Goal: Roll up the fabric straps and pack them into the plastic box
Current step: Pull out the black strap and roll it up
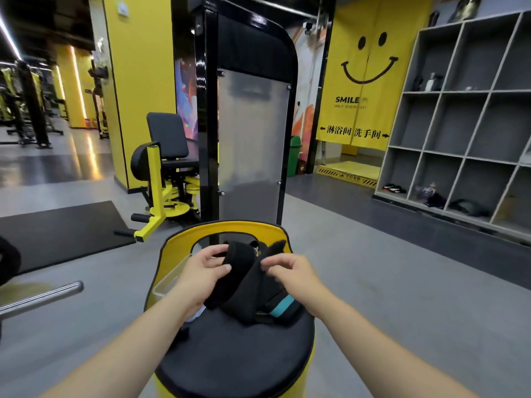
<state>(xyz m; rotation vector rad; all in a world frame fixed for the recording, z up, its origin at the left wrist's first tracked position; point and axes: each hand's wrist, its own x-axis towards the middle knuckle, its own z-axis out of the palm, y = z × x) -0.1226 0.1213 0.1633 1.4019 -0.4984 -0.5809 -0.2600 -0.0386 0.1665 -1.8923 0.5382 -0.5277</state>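
A black fabric strap (pixel 244 277) hangs between both hands above a padded black seat (pixel 235 357). My left hand (pixel 201 271) grips its upper left part, thumb across the cloth. My right hand (pixel 290 271) pinches the strap's right edge with curled fingers. Under the strap lies another black strap with a teal band (pixel 280 307). A clear plastic box (pixel 166 285) stands on the seat's left side, mostly hidden behind my left hand and wrist; something white shows at its lower edge.
The seat belongs to a yellow and black gym machine (pixel 253 133) whose tall frame rises just behind. A metal bar (pixel 40 297) juts in from the left. Grey cubby shelves (pixel 465 124) line the right wall; open grey floor lies on both sides.
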